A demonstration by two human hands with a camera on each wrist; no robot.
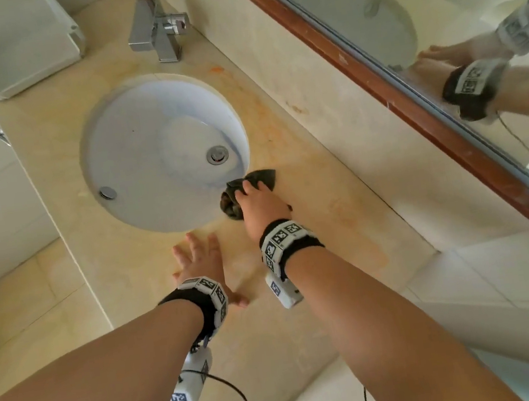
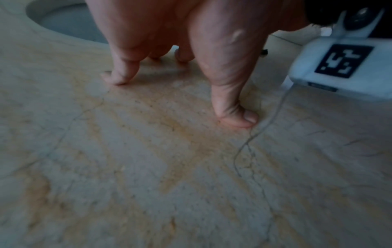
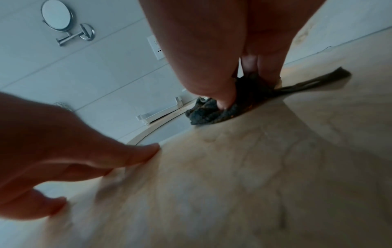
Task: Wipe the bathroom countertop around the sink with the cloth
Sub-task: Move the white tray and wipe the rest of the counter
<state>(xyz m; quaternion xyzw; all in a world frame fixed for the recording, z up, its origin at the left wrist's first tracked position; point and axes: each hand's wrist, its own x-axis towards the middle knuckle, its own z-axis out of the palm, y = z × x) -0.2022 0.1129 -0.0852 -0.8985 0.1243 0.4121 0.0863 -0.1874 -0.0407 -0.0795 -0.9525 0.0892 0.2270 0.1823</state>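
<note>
A dark cloth (image 1: 261,177) lies bunched on the beige marble countertop (image 1: 335,224), right at the right rim of the round white sink (image 1: 142,129). My right hand (image 1: 252,198) holds it down, the thumb and fingers pinching the bunch. In the right wrist view the thumb digs into the cloth (image 3: 210,115) while a flat tail of it trails to the right. My left hand (image 1: 200,261) rests open on the counter just below the sink, fingers spread. The left wrist view shows its fingertips (image 2: 118,77) and thumb touching the stone.
A chrome faucet (image 1: 158,27) stands at the far end of the sink, with a white tray (image 1: 14,52) to its left. A wood-framed mirror (image 1: 437,37) runs along the right above the backsplash. The counter's front edge lies to the left, over tiled floor.
</note>
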